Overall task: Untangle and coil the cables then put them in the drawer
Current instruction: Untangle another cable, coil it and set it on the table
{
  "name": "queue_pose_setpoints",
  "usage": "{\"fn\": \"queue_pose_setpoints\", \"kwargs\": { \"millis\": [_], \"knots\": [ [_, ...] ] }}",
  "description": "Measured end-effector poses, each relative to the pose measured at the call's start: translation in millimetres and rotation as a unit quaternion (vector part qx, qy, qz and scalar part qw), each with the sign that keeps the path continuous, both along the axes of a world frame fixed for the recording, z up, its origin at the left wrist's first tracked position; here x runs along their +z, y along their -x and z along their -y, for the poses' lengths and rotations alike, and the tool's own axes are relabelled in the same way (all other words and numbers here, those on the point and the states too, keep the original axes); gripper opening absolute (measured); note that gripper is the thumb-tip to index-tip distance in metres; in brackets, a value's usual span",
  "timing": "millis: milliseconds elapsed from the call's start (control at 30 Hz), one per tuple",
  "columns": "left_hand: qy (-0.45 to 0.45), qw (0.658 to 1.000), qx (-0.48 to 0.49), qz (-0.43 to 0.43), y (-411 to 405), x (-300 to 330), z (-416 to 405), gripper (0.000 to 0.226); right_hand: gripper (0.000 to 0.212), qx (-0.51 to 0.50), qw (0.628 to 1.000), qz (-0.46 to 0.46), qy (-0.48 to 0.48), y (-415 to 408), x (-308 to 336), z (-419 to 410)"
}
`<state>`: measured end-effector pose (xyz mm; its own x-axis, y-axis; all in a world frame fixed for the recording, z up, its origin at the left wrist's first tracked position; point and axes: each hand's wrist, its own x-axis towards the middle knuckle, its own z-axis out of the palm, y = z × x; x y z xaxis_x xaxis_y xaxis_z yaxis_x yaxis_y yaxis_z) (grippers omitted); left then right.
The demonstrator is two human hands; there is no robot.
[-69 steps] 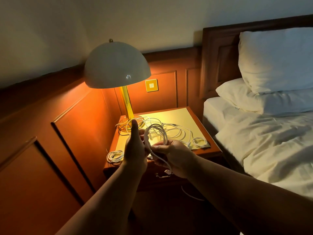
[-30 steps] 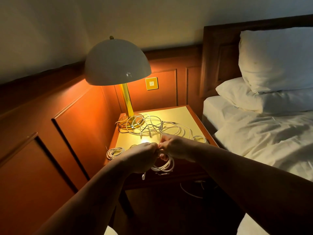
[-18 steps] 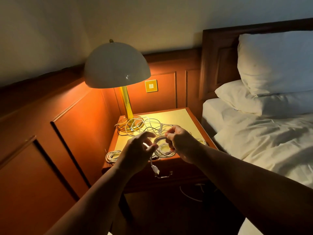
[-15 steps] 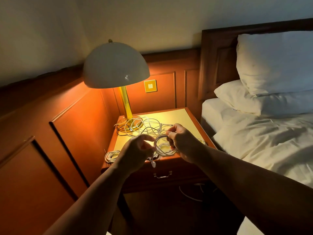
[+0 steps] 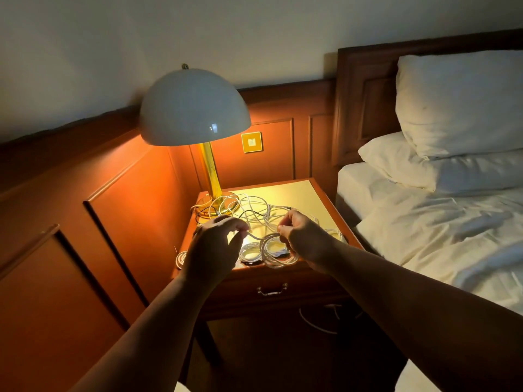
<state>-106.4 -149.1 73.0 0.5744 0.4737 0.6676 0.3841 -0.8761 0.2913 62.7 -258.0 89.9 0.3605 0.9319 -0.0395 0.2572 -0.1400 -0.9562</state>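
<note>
Cables (image 5: 254, 213) on nightstand (image 5: 308, 193) before lamp (image 5: 195, 106); bed (image 5: 441, 222) right.

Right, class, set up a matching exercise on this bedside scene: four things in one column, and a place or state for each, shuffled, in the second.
Things:
1. lamp
2. drawer
3. coiled cable
4. loose cables

Places or states:
A. shut, below the tabletop
B. held by the right hand at the nightstand's front edge
C. lit, at the back left of the nightstand
D. tangled round the lamp's base

Pairs: 1-C, 2-A, 3-B, 4-D
</note>
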Motion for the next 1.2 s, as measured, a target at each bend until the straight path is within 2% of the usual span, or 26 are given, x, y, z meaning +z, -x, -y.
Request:
{"fn": "queue_pose_setpoints", "kwargs": {
  "millis": [67,167,233,300,333,433,500,567,667,700,767,800,867,900,933,967,1000,1067,1100,1133,1167,1200],
  "knots": [
    [0.010,0.999,0.007,0.037,-2,-1,0,0.006,0.008,0.014,0.997,-0.078,0.012,0,1,1],
    [0.043,0.995,0.072,0.056,-5,-5,2,0.005,0.008,0.012,0.981,-0.192,0.005,3,2,0],
    [0.083,0.993,0.065,0.049,-7,-8,3,0.007,0.009,-0.003,0.974,-0.225,-0.008,6,2,-1],
    [0.175,0.982,0.035,0.056,-11,-10,9,0.015,0.008,-0.023,0.971,-0.237,-0.026,9,1,-4],
    [0.248,0.964,0.023,0.089,-13,-9,13,0.014,0.009,-0.032,0.970,-0.240,-0.035,10,1,-5],
    [0.484,0.855,-0.032,0.182,-17,-7,26,0.010,0.010,-0.053,0.967,-0.242,-0.061,12,1,-7],
    [0.541,0.817,-0.070,0.187,-17,-7,34,0.015,0.010,-0.059,0.971,-0.219,-0.075,12,0,-7],
    [0.575,0.783,-0.090,0.220,-20,-6,37,0.012,0.009,-0.071,0.978,-0.180,-0.081,13,-2,-7],
    [0.563,0.788,-0.134,0.211,-18,-12,37,0.041,0.007,-0.082,0.982,-0.146,-0.086,15,-8,-7],
    [0.527,0.818,-0.142,0.180,-15,-15,37,0.048,0.007,-0.083,0.983,-0.141,-0.087,16,-10,-8],
    [0.520,0.831,-0.139,0.141,-15,-18,37,0.056,0.007,-0.084,0.983,-0.136,-0.089,17,-13,-8],
    [0.526,0.826,-0.153,0.131,-17,-19,37,0.057,0.007,-0.085,0.983,-0.139,-0.089,17,-14,-8],
    [0.583,0.766,-0.193,0.190,-22,-9,44,0.055,0.007,-0.085,0.982,-0.147,-0.084,18,-14,-8],
    [0.649,0.704,-0.177,0.225,-27,-5,43,0.055,0.008,-0.085,0.983,-0.145,-0.079,18,-14,-8],
    [0.675,0.679,-0.148,0.247,-30,-4,40,0.053,0.008,-0.085,0.984,-0.136,-0.073,18,-15,-9],
    [0.669,0.693,-0.122,0.241,-33,-3,39,0.052,0.008,-0.086,0.986,-0.123,-0.069,18,-15,-9],
    [0.646,0.720,-0.104,0.230,-33,-3,39,0.051,0.007,-0.088,0.988,-0.109,-0.068,19,-15,-9],
    [0.518,0.833,-0.078,0.179,-28,-6,39,0.047,0.007,-0.101,0.988,-0.090,-0.072,18,-13,-10],
    [0.407,0.901,-0.062,0.138,-25,-10,36,0.045,0.008,-0.112,0.987,-0.086,-0.074,17,-12,-10],
    [0.306,0.947,-0.042,0.092,-22,-12,34,0.046,0.009,-0.124,0.986,-0.086,-0.075,15,-11,-10],
    [0.245,0.968,-0.023,0.054,-21,-15,29,0.046,0.011,-0.134,0.984,-0.088,-0.076,13,-11,-10],
    [0.235,0.972,-0.011,0.026,-20,-12,27,0.048,0.011,-0.139,0.983,-0.092,-0.078,13,-12,-10]
  ]
}}
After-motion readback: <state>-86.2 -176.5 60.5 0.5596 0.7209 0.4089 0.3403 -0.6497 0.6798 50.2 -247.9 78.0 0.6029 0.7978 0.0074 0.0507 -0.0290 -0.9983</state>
